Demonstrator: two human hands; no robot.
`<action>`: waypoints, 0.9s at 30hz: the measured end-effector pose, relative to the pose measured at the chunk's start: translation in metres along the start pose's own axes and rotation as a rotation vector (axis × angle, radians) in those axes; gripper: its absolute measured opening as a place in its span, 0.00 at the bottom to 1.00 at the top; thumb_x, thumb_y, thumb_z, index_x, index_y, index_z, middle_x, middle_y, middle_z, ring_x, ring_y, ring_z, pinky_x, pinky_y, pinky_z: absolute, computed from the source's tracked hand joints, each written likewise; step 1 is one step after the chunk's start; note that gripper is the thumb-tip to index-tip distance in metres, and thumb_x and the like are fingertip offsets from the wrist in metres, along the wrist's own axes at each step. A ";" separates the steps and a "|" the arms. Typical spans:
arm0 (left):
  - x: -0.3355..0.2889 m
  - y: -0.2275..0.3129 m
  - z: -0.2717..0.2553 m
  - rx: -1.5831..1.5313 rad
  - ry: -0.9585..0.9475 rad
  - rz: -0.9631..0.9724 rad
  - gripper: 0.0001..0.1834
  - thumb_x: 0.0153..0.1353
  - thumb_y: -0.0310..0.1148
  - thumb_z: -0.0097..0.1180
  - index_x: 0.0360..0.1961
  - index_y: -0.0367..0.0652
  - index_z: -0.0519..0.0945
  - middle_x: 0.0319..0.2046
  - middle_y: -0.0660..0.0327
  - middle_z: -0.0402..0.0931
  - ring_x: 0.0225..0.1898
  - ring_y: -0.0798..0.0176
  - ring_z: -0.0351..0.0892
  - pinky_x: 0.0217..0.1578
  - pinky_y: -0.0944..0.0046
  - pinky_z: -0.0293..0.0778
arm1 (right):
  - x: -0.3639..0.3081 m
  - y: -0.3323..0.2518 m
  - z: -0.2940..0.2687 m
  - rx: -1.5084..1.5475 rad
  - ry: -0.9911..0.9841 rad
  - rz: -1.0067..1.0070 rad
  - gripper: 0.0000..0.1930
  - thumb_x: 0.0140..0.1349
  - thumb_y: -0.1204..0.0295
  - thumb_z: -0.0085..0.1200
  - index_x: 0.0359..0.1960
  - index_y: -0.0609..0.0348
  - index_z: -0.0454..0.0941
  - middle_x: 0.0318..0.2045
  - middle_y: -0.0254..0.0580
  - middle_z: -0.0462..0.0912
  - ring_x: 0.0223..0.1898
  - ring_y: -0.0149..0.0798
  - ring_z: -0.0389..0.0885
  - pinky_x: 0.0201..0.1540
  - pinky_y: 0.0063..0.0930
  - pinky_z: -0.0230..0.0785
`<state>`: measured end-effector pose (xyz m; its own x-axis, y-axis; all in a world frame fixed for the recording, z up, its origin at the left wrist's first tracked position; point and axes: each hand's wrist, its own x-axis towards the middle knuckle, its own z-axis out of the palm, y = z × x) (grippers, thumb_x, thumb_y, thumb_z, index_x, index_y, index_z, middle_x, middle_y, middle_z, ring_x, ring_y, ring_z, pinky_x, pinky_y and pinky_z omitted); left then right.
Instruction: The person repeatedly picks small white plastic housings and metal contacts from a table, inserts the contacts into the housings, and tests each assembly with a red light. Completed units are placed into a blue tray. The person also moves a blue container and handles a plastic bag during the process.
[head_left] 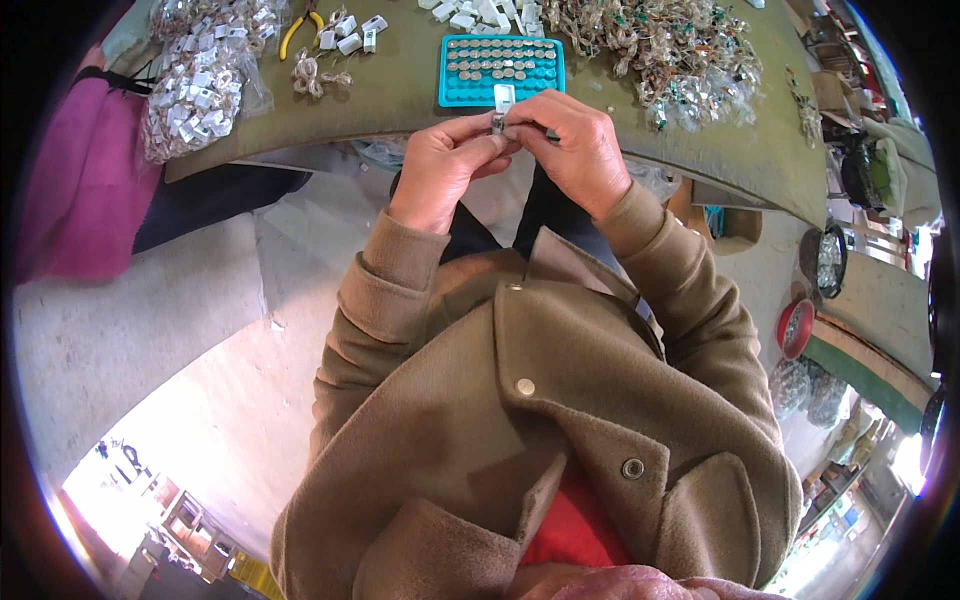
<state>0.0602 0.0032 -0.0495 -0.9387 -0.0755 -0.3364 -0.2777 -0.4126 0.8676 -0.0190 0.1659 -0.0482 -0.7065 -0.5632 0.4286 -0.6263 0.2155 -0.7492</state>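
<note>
Casing (504, 98), white, juts beyond the fingers (484, 149) of the left hand (443, 167) and right hand (575, 142) pinching it.

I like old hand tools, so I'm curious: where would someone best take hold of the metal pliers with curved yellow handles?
Probably by the curved yellow handles, coming from the table's near edge: they point toward the person. Small white plastic cases lie close on the right, so the left side seems freer.

From here I see a table (400, 90) bearing a tray (458, 94); bagged parts (195, 108), pliers (289, 38), wires (312, 76) left of it, cases (490, 14) beyond, wire heap (665, 50) right.
</note>
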 end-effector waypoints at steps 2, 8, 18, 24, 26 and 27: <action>0.001 -0.003 -0.001 -0.042 0.001 -0.019 0.15 0.65 0.28 0.58 0.52 0.35 0.80 0.43 0.58 0.83 0.43 0.67 0.84 0.42 0.72 0.80 | -0.002 0.000 0.001 -0.038 0.003 -0.034 0.04 0.56 0.78 0.60 0.34 0.60 0.81 0.29 0.43 0.82 0.30 0.45 0.82 0.32 0.32 0.74; 0.009 -0.012 -0.004 -0.190 0.066 -0.069 0.12 0.67 0.31 0.57 0.49 0.37 0.80 0.40 0.60 0.83 0.40 0.69 0.84 0.40 0.73 0.80 | 0.010 0.007 -0.004 0.187 -0.023 0.217 0.04 0.57 0.78 0.60 0.34 0.59 0.83 0.29 0.42 0.83 0.31 0.46 0.83 0.33 0.33 0.76; 0.012 -0.009 -0.007 -0.135 0.140 -0.068 0.12 0.69 0.36 0.55 0.45 0.40 0.80 0.40 0.61 0.84 0.39 0.72 0.83 0.34 0.74 0.79 | 0.034 0.044 0.013 -0.358 0.077 -0.041 0.03 0.62 0.71 0.55 0.35 0.53 0.79 0.34 0.42 0.78 0.31 0.53 0.81 0.32 0.43 0.74; 0.012 -0.009 -0.004 -0.241 0.125 -0.010 0.12 0.68 0.32 0.56 0.47 0.36 0.79 0.42 0.57 0.83 0.41 0.69 0.83 0.39 0.71 0.80 | 0.032 0.036 0.008 -0.274 0.100 -0.055 0.03 0.60 0.77 0.55 0.35 0.55 0.78 0.33 0.42 0.79 0.32 0.52 0.81 0.34 0.39 0.75; 0.012 -0.009 -0.004 -0.244 0.102 0.001 0.14 0.68 0.31 0.55 0.50 0.34 0.78 0.44 0.56 0.82 0.43 0.68 0.83 0.41 0.71 0.81 | 0.030 0.030 0.004 -0.096 0.100 0.034 0.06 0.59 0.80 0.55 0.36 0.56 0.79 0.34 0.42 0.80 0.33 0.47 0.82 0.36 0.35 0.75; 0.011 -0.009 -0.004 -0.239 0.092 0.002 0.14 0.68 0.30 0.55 0.51 0.34 0.78 0.45 0.56 0.82 0.43 0.68 0.83 0.41 0.71 0.81 | 0.027 0.026 0.003 -0.006 0.101 0.074 0.07 0.58 0.82 0.55 0.37 0.57 0.79 0.34 0.42 0.81 0.33 0.44 0.82 0.36 0.33 0.75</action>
<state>0.0528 0.0026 -0.0626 -0.9137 -0.1547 -0.3759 -0.2090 -0.6144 0.7608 -0.0529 0.1540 -0.0575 -0.7801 -0.4621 0.4217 -0.5733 0.2581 -0.7776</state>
